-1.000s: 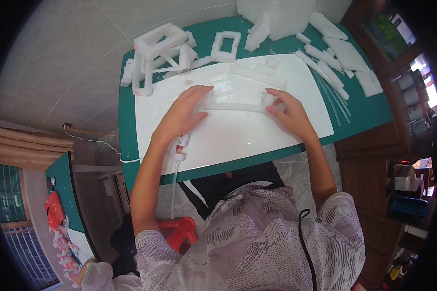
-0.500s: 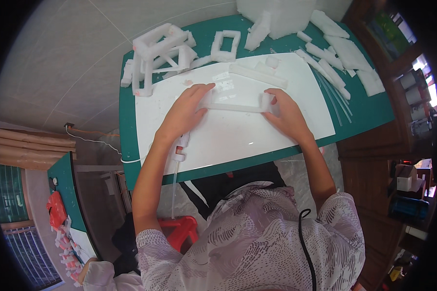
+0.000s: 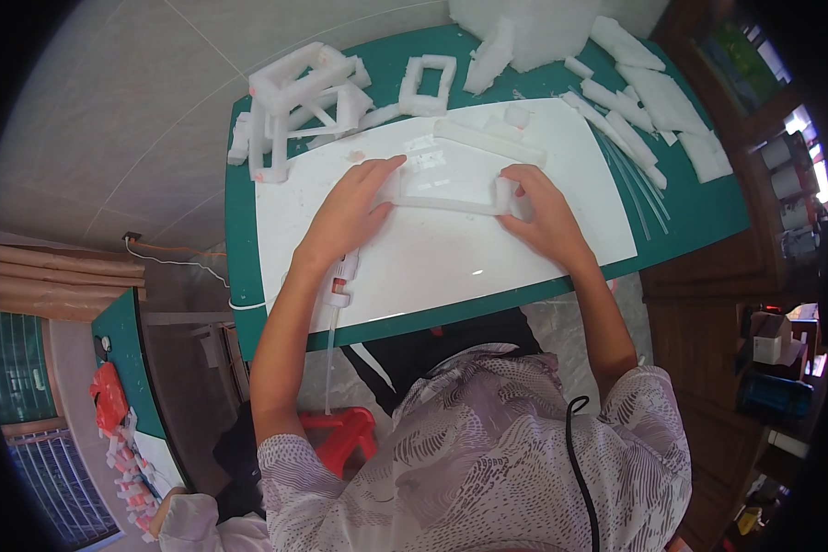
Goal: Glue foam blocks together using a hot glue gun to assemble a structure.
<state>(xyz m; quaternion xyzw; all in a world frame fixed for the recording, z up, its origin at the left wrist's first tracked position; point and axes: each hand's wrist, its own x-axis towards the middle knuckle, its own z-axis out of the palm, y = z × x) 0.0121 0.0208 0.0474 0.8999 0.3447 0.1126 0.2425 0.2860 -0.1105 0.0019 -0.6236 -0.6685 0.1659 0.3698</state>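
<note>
A long white foam strip [image 3: 446, 204] with a short upright foam piece [image 3: 503, 191] at its right end lies over the white board [image 3: 432, 267]. My left hand [image 3: 351, 204] is closed around its left end, where the foam is mostly hidden by my fingers. At the other end, my right hand [image 3: 545, 213] pinches the short piece between thumb and fingers. Beyond them rests a loose foam bar [image 3: 489, 141] with a small foam block [image 3: 516, 117] behind it. A white glue gun [image 3: 340, 281] with a clear glue stick lies by my left forearm.
Joined foam frames [image 3: 294, 83] stand at the back left of the green table [image 3: 241, 221], near a small rectangular foam frame [image 3: 427, 86]. Foam slabs [image 3: 658, 97] and clear glue sticks [image 3: 637, 179] occupy the right side. A red stool [image 3: 345, 437] is below; another person's sleeve [image 3: 193, 524] shows lower left.
Almost nothing differs. Both hands keep their hold on the foam strip in the same place, and the view has shifted very slightly.
</note>
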